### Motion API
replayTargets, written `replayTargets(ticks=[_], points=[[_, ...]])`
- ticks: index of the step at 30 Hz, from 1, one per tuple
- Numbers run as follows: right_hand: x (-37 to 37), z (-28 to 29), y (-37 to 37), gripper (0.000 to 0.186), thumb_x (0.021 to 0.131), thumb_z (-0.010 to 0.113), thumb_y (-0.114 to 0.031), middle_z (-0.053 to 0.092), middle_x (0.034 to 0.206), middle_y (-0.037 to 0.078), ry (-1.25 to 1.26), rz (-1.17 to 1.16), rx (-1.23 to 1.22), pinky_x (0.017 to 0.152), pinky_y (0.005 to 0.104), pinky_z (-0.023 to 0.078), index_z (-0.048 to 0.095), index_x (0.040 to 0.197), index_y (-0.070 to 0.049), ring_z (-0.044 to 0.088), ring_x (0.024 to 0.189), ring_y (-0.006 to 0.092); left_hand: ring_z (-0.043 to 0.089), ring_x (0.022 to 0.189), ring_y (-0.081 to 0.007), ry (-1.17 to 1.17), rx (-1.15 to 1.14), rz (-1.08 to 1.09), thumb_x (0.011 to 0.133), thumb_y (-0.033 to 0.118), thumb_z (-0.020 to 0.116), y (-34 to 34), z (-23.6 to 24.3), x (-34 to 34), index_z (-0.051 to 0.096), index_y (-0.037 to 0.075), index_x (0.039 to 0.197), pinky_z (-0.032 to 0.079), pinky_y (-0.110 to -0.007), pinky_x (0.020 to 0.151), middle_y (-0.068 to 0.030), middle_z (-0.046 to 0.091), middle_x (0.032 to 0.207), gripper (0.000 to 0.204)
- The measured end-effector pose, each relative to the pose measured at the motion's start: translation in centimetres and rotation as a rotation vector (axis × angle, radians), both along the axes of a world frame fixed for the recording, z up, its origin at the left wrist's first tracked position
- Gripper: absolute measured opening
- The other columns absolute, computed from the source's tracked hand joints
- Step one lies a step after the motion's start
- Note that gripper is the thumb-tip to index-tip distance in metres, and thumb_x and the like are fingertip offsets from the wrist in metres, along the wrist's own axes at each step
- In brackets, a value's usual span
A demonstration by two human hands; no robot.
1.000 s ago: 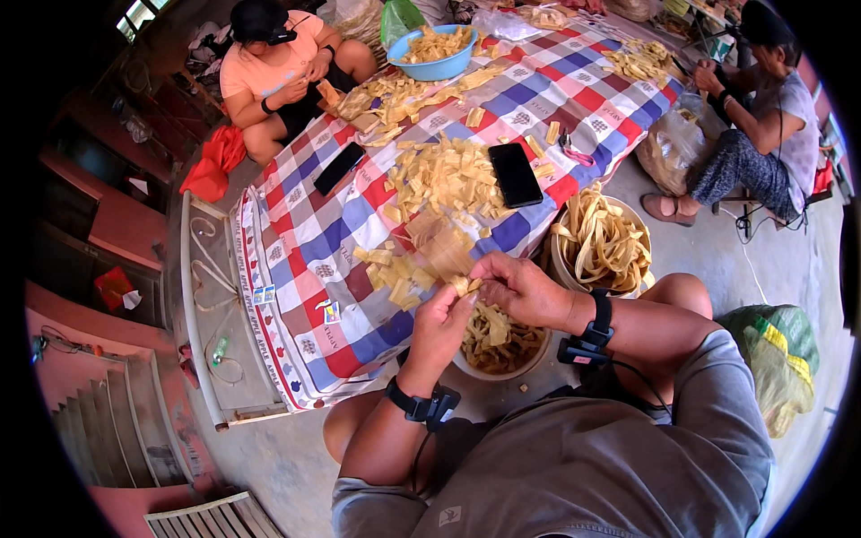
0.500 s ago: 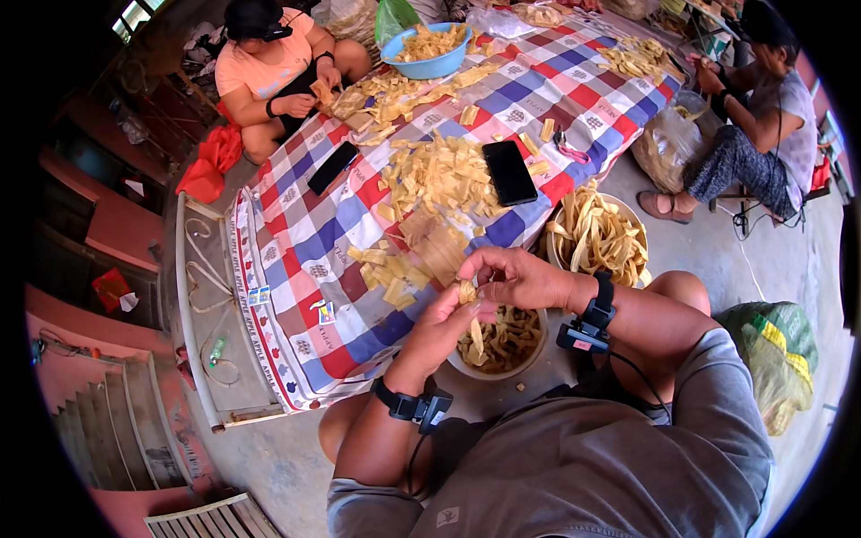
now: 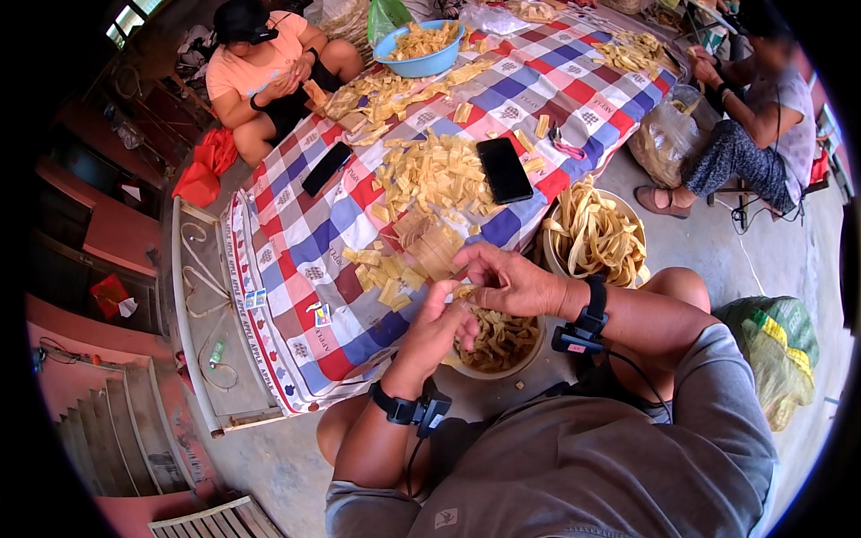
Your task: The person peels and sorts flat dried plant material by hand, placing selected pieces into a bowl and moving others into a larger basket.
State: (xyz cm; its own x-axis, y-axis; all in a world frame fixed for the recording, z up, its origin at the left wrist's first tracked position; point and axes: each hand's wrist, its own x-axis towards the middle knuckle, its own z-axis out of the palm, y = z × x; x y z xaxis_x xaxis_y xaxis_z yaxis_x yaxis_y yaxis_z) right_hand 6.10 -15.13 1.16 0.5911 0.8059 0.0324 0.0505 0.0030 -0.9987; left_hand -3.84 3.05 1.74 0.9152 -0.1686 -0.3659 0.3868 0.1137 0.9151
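My left hand (image 3: 437, 321) and my right hand (image 3: 509, 282) meet at the table's near edge, fingers closed together. Between their fingertips a bit of a pale yellow dried strip (image 3: 463, 291) shows; the fingers cover most of it. Just below them stands a round bowl (image 3: 502, 372) of short, curled yellow pieces. A heap of flat, cut yellow pieces (image 3: 435, 175) lies on the table beyond my hands, with a smaller scatter (image 3: 387, 276) nearer. A brownish flat piece (image 3: 429, 244) rests close to my fingers.
Long yellow strips (image 3: 594, 235) fill a basin at my right. Two black phones (image 3: 504, 170) (image 3: 326, 169), pink-handled scissors (image 3: 567, 146) and a blue basin (image 3: 420, 61) are on the checked tablecloth (image 3: 300, 269). Two people sit working beyond. A green-yellow sack (image 3: 773, 350) stands right.
The strip's dangling end, seen below my fingers before, no longer shows. My fingers have shifted around it. The person at the far left has raised their hands slightly.
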Motion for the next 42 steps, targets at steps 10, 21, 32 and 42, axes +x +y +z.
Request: replayTargets(ticks=[10, 21, 32, 42], points=[[-1.7, -0.3, 0.1, 0.045, 0.091, 0.063, 0.001, 0.057, 0.086, 0.0, -0.314, -0.118, 0.067, 0.069, 0.0242, 0.047, 0.044, 0.132, -0.005, 0.055, 0.076, 0.0078, 0.039, 0.056, -0.0039, -0.293, 0.165, 0.198, 0.102, 0.015, 0.053, 0.2, -2.6, 0.7, 0.045, 0.012, 0.112, 0.03, -0.019, 0.048, 0.0033, 0.046, 0.069, 0.014], [-0.7, -1.4, -0.2, 0.023, 0.095, 0.065, -0.018, 0.064, 0.084, 0.007, -0.157, -0.097, 0.005, 0.07, 0.0308, 0.05, 0.056, 0.11, -0.002, 0.059, 0.076, 0.0132, 0.043, 0.063, -0.004, -0.316, 0.137, 0.079, 0.102, 0.018, 0.055, 0.0, -1.4, 0.5, 0.044, 0.011, 0.114, 0.034, -0.019, 0.054, 0.0025, 0.048, 0.076, 0.018], [-0.5, -0.3, -0.5, 0.015, 0.096, 0.055, -0.015, 0.061, 0.08, 0.019, -0.528, -0.231, -0.174, 0.069, 0.042, 0.048, 0.058, 0.096, -0.001, 0.06, 0.072, 0.0358, 0.041, 0.07, -0.0038, -0.38, 0.191, 0.066, 0.1, 0.01, 0.052, -0.7, -1.8, 0.6, 0.017, 0.012, 0.155, 0.034, -0.019, 0.062, 0.0005, 0.057, 0.089, 0.066], [1.5, 1.1, -1.4, 0.016, 0.102, 0.055, -0.021, 0.051, 0.076, -0.006, 0.209, -0.186, -0.025, 0.059, 0.0194, 0.036, 0.06, 0.097, -0.007, 0.043, 0.067, 0.0025, 0.053, 0.087, -0.0056, -0.194, 0.154, 0.012, 0.1, 0.014, 0.054, -0.2, 0.0, -0.9, 0.038, 0.006, 0.145, 0.045, -0.023, 0.079, -0.0022, 0.061, 0.099, 0.048]])
